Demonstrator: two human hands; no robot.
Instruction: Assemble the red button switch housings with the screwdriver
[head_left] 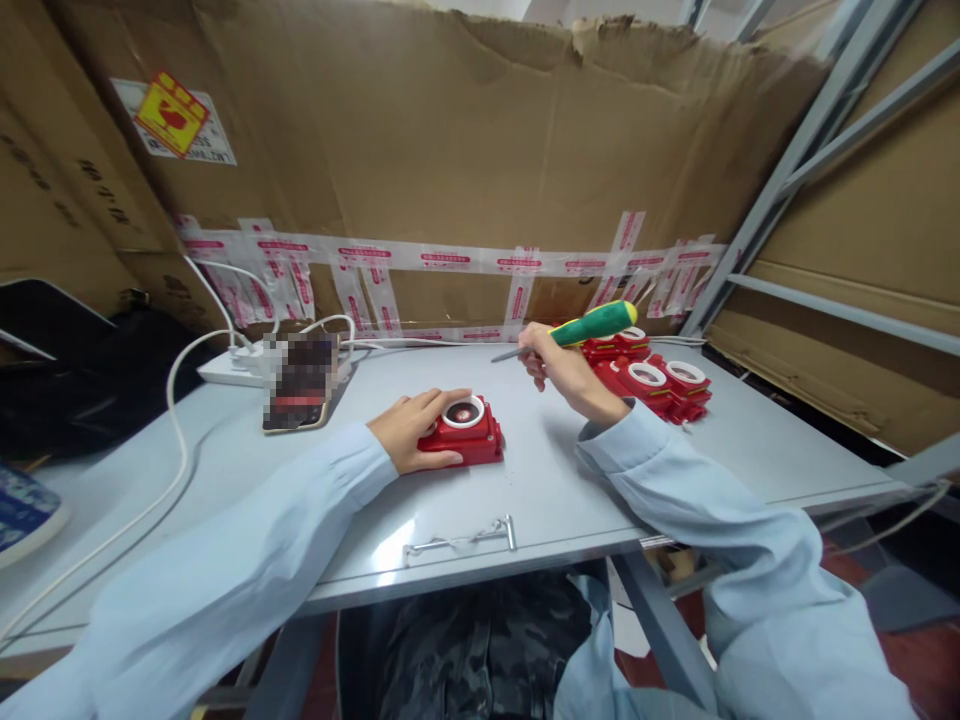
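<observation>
A red plastic housing [471,438] with a white ring on top lies in the middle of the grey table [540,480]. My left hand [411,427] rests on its left side, fingers wrapped over the top edge and holding it down. Raised just right of it, my right hand [561,368] is closed round a screwdriver [592,324] with a green and yellow handle. Its metal tip points left, above the table and apart from the housing.
Several more red housings [652,378] with white rings are piled at the back right. A phone [298,392], a white power strip [232,366] and white cables [178,400] lie at the back left. Taped cardboard walls the table; a metal handle [461,538] sits at its front edge.
</observation>
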